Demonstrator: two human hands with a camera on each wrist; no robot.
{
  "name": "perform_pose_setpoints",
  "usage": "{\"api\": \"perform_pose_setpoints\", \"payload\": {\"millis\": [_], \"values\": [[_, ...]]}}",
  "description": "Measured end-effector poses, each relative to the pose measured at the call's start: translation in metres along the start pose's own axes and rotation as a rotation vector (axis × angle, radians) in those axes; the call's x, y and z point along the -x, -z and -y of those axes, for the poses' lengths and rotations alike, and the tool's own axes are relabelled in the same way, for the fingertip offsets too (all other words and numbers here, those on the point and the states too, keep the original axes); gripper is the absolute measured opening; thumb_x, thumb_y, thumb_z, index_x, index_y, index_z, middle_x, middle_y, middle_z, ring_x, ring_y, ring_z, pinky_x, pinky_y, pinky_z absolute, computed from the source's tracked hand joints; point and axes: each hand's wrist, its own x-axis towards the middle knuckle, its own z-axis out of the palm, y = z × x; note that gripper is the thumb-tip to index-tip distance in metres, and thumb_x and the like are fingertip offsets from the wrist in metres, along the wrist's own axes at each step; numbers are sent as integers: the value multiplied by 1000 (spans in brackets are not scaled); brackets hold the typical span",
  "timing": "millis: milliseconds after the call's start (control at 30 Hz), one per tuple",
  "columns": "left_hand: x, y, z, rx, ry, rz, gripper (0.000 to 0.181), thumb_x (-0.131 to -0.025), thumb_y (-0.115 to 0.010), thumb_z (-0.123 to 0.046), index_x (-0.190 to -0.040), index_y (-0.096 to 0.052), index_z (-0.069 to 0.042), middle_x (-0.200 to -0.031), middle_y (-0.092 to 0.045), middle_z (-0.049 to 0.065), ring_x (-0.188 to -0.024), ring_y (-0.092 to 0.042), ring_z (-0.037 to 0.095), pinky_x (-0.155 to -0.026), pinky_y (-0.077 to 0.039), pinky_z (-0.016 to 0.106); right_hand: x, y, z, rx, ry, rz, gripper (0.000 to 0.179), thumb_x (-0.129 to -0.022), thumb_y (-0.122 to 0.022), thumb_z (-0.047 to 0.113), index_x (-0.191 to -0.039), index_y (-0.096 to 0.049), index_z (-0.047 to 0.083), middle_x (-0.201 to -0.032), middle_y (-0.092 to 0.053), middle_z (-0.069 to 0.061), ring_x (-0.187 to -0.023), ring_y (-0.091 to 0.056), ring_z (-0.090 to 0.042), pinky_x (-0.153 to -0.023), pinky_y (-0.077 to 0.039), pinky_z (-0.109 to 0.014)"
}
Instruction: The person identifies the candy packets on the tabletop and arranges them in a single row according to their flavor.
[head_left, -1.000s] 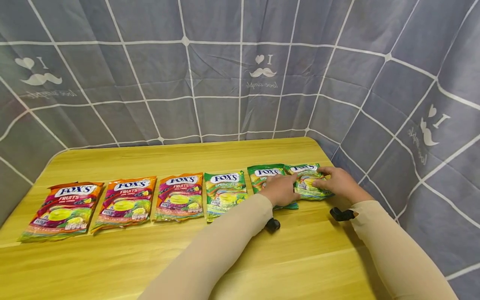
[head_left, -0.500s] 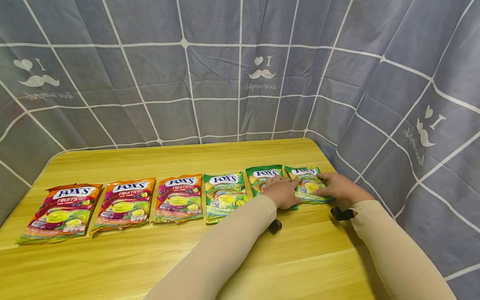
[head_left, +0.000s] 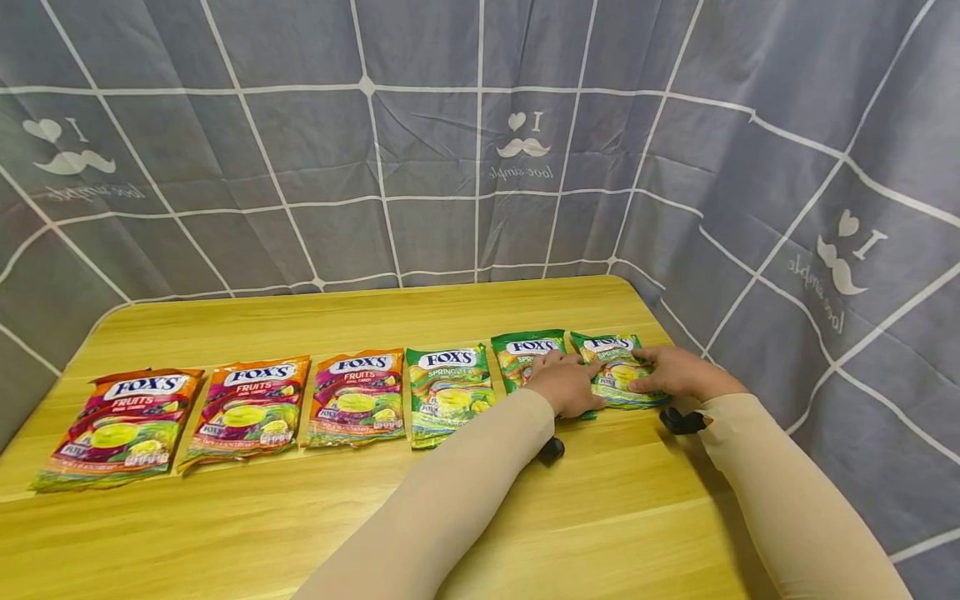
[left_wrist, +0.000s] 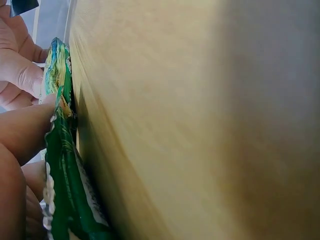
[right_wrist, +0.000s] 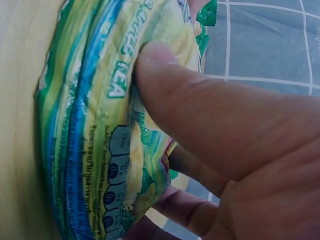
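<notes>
At the right end of a row of Fox's candy bags lies a green Spring Tea candy bag [head_left: 617,367]. My right hand [head_left: 688,375] holds its right side, thumb [right_wrist: 170,85] pressed on the printed face and the other fingers around the edge. Just left of it is another green candy bag [head_left: 513,354], its lower middle hidden under my left hand [head_left: 566,385]. The left hand rests on that bag with fingers spread, one fingertip reaching the rightmost bag's left edge. Seen from the left wrist, the green candy bag's crimped edge [left_wrist: 50,195] stands beside the fingers.
A third green candy bag [head_left: 450,392] lies left of the hands. Farther left are three orange-and-purple Fruits bags, the nearest being this one [head_left: 356,400]. They lie on a wooden table [head_left: 225,533], with a grey checked curtain [head_left: 427,158] behind and at the right.
The rightmost bag has shifted slightly right and toward me, off its neighbour, so a narrow gap shows at their tops. Both hands moved slightly with it, then stayed nearly still.
</notes>
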Motion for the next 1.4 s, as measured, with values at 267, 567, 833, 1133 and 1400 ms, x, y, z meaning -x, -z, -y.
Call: {"api": "perform_pose_setpoints", "payload": {"millis": [267, 567, 833, 1133, 1400], "values": [[-2, -1, -1, -6, 15, 10, 74, -100, -58, -66, -164, -23, -52, -171, -33, -12, -144, -36, 21, -114, -30, 43, -1, 1, 2, 45, -9, 20, 81, -95, -78, 37, -153, -46, -10, -147, -54, -36, -134, -53, -54, -109, -46, -63], [-4, -3, 1, 19, 6, -6, 71, -100, -56, -67, -163, -27, -51, -171, -33, -11, -149, -34, 23, -116, -29, 45, -2, 1, 2, 63, -3, 19, 81, -95, -78, 36, -152, -46, -11, -147, -54, -37, -134, -53, -54, -111, -44, -64], [-5, -3, -1, 29, 15, 2, 69, -102, -56, -64, -163, -28, -50, -171, -33, -9, -150, -33, 24, -117, -28, 46, 0, 3, 4, 56, -19, 31, 82, -95, -78, 38, -153, -45, -10, -149, -52, -37, -136, -52, -55, -111, -43, -65], [-4, -2, 0, 34, 17, -7, 68, -101, -58, -64, -162, -31, -51, -170, -35, -9, -146, -36, 23, -116, -30, 45, -2, 3, 2, 56, -27, 40, 83, -95, -78, 38, -155, -44, -9, -150, -51, -36, -136, -52, -54, -112, -43, -65], [-5, -1, -1, 16, 21, -14, 64, -102, -56, -63, -161, -32, -52, -169, -36, -10, -137, -39, 21, -108, -32, 43, -3, 4, 2, 56, -30, 38, 83, -96, -78, 37, -156, -43, -8, -151, -50, -36, -139, -49, -56, -112, -43, -66]]}}
